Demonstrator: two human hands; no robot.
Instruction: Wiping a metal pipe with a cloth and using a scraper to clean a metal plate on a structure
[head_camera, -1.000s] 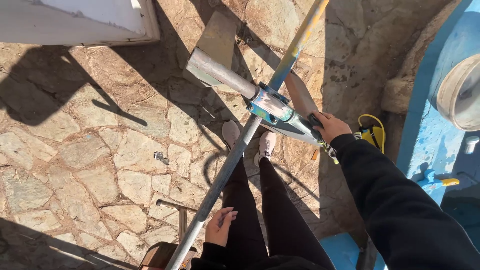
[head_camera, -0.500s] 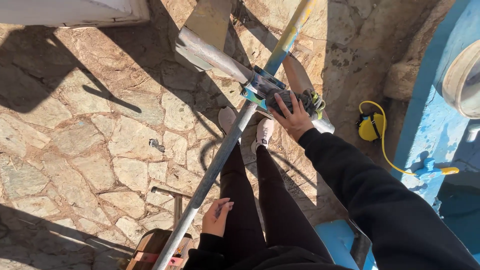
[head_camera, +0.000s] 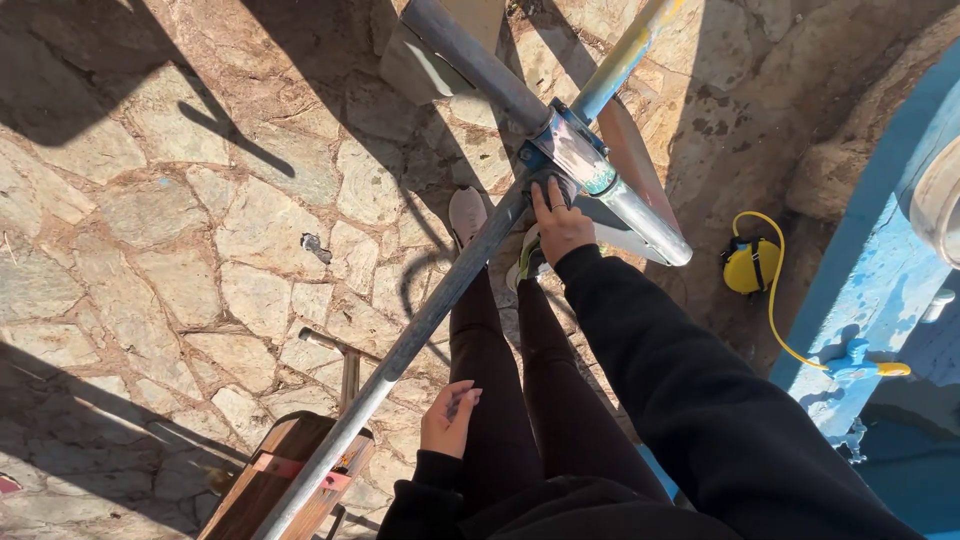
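A long grey metal pipe (head_camera: 420, 330) runs diagonally from the lower left up to the top, where it turns blue. A shorter silver pipe (head_camera: 640, 215) crosses it, and a blue-grey metal clamp (head_camera: 565, 150) joins the two. My right hand (head_camera: 560, 225) reaches forward, its fingers pressed on the underside of the clamp where the pipes cross. My left hand (head_camera: 450, 418) rests by my thigh next to the long pipe with its fingers curled; whether it holds something small I cannot tell. My legs in black trousers and light shoes stand below the pipes.
The ground is irregular stone paving (head_camera: 200, 230) with long shadows. A yellow reel (head_camera: 752, 265) with a yellow cord lies at the right, beside a blue painted structure (head_camera: 880, 290). A wooden board (head_camera: 285, 480) sits at the lower left, under the pipe's foot.
My right hand has moved left along the short pipe, from its outer end to the clamp at the crossing. The view has tilted down and closer. My left hand stays near my thigh.
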